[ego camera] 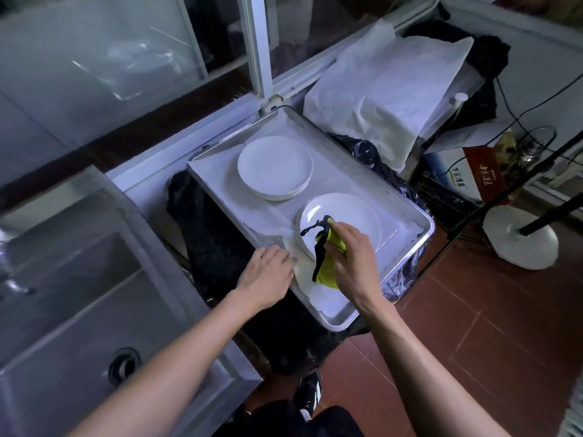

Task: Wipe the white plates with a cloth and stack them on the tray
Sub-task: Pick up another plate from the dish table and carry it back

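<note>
Fig. R hand (pixel 351 247) gripped the yellow-green cloth (pixel 328 266), black trim dangling, over the near plate (pixel 353 216); L hand (pixel 268 272) lay at the tray (pixel 407 197) edge w/ fingers reaching toward that plate's rim, though we could not tell whether it held it. A stack of white plates (pixel 274 167) sat farther back on the tray, apart from the near one. Beyond: a steel sink (pixel 79 294) at left, white bag (pixel 388 89) behind. We judged a good wipe needed the L hand steadying the rim, cloth sweeping centre-to-edge, then a flat, centred set-down on the stack.
</note>
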